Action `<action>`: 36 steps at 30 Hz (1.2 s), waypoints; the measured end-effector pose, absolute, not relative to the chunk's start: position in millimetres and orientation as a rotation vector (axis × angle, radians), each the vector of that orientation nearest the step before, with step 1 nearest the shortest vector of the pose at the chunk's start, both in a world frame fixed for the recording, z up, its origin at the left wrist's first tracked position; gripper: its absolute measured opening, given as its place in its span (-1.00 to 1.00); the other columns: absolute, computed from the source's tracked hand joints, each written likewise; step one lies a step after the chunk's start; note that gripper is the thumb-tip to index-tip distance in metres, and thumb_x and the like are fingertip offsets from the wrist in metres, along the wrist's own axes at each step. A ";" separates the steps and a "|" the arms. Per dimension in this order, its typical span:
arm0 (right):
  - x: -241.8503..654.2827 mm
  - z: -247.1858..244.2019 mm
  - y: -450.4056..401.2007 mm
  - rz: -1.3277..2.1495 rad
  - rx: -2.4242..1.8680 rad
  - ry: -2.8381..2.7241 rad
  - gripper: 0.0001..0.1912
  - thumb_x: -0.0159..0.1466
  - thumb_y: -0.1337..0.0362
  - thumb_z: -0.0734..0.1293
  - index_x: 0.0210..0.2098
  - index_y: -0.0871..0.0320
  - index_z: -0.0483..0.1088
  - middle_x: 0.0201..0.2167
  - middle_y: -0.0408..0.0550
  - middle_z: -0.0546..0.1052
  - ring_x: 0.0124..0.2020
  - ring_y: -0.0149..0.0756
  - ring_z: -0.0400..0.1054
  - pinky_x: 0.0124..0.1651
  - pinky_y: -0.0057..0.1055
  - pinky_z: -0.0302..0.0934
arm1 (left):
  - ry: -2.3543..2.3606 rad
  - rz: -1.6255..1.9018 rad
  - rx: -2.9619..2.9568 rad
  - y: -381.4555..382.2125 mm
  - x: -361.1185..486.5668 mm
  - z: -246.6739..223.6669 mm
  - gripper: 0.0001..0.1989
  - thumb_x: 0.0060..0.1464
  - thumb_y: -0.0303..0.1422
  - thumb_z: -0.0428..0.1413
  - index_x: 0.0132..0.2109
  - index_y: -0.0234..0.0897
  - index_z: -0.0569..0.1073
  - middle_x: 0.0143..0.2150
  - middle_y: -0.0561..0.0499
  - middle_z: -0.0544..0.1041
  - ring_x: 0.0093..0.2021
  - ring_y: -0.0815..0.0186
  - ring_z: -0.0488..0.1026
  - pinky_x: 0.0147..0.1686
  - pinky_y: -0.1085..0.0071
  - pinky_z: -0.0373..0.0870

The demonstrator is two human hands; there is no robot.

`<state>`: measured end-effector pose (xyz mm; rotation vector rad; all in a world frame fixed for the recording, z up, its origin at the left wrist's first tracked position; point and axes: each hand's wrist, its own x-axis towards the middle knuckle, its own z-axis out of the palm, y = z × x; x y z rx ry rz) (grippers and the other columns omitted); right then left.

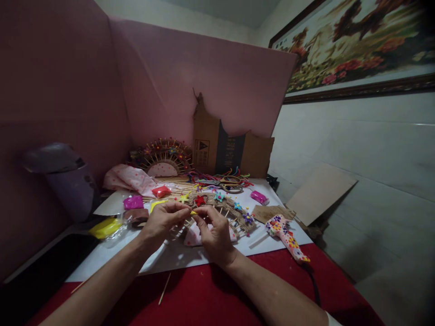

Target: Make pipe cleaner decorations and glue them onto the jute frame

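My left hand [167, 218] and my right hand [215, 230] meet at the fingertips, both closed in a pinch on a small piece of yellow clay [193, 212]. Behind and below them lies a fan-shaped craft [222, 204] with a brown twine arch, thin sticks and a dotted pink half-round base. Star-like flowers sit along its arch: a red one [200, 200], a light blue one [219, 196] and a purple one [248, 218] among them. My hands partly hide the craft's left side and base.
A flower-patterned glue gun [287, 237] lies at the right. Scissors [231, 183] rest on coloured cords at the back. Clay packs, including a yellow one [106, 227] and a magenta one [133, 202], lie left. Another fan craft [163, 158] stands behind, beside torn cardboard [212, 149].
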<state>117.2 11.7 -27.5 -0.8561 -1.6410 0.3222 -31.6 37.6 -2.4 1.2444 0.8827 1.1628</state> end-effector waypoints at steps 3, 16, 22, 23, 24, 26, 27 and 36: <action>117.2 -29.1 12.0 0.341 -0.864 -1.641 -0.90 0.25 0.32 0.25 -0.29 0.20 0.39 -0.39 -0.05 0.48 -0.37 -0.37 0.35 -0.29 -0.46 0.20 | 0.952 1.169 1.333 34.8 -28.6 -0.3 -0.76 -0.24 -0.29 0.30 -0.44 -0.39 0.53 -0.65 0.07 0.42 -0.68 0.50 0.24 -0.68 0.58 0.12; 115.1 -27.5 10.6 0.413 -0.920 -1.633 -0.93 0.20 0.33 0.24 -0.38 0.20 0.34 -0.55 -0.17 0.39 -0.55 -0.44 0.24 -0.44 -0.49 0.15 | 1.059 1.237 1.808 28.8 -20.9 -9.8 -0.77 0.05 -0.22 0.04 -0.45 -0.27 0.32 -0.59 0.14 0.29 -0.64 0.43 0.24 -0.65 0.52 0.18; 115.1 -25.5 9.5 0.426 -0.909 -1.539 -0.95 0.16 0.34 0.24 -0.43 0.19 0.30 -0.59 -0.21 0.34 -0.58 -0.48 0.21 -0.50 -0.53 0.15 | 0.965 1.359 1.369 29.9 -22.2 -1.5 -0.66 -0.03 -0.11 0.11 -0.50 -0.29 0.29 -0.59 0.15 0.29 -0.64 0.48 0.20 -0.66 0.54 0.18; 115.2 -25.8 9.5 0.428 -0.903 -1.552 -0.95 0.17 0.34 0.24 -0.41 0.19 0.30 -0.57 -0.20 0.35 -0.57 -0.47 0.23 -0.49 -0.53 0.16 | 0.927 1.323 1.333 29.6 -22.4 -0.6 -0.65 -0.05 -0.11 0.13 -0.50 -0.30 0.29 -0.58 0.14 0.30 -0.64 0.48 0.20 -0.66 0.55 0.18; 115.2 -26.3 9.6 0.427 -0.897 -1.569 -0.94 0.18 0.33 0.24 -0.39 0.20 0.32 -0.56 -0.18 0.37 -0.55 -0.46 0.25 -0.47 -0.52 0.18 | 0.893 1.280 1.305 29.1 -22.1 -0.2 -0.65 -0.06 -0.11 0.15 -0.50 -0.31 0.30 -0.58 0.14 0.32 -0.64 0.49 0.21 -0.66 0.55 0.19; 115.1 -27.5 10.0 0.410 -0.892 -1.605 -0.92 0.20 0.32 0.24 -0.35 0.20 0.33 -0.52 -0.14 0.41 -0.52 -0.44 0.29 -0.44 -0.50 0.20 | 0.853 1.221 1.264 27.5 -20.6 -0.6 -0.66 -0.08 -0.12 0.18 -0.48 -0.33 0.34 -0.57 0.12 0.34 -0.64 0.48 0.24 -0.66 0.55 0.21; 115.1 -28.1 10.2 0.397 -0.894 -1.617 -0.91 0.21 0.31 0.24 -0.34 0.20 0.34 -0.51 -0.13 0.42 -0.50 -0.43 0.30 -0.42 -0.50 0.21 | 0.846 1.210 1.252 26.7 -19.7 -1.1 -0.67 -0.09 -0.13 0.19 -0.47 -0.33 0.36 -0.57 0.11 0.36 -0.63 0.48 0.25 -0.65 0.55 0.22; 115.9 -28.9 9.6 0.395 -0.900 -1.620 -0.91 0.22 0.31 0.23 -0.33 0.19 0.33 -0.50 -0.12 0.42 -0.50 -0.41 0.30 -0.41 -0.48 0.22 | 0.848 1.213 1.219 25.4 -18.7 -0.5 -0.68 -0.16 -0.18 0.26 -0.49 -0.32 0.34 -0.66 0.16 0.35 -0.71 0.50 0.24 -0.70 0.56 0.23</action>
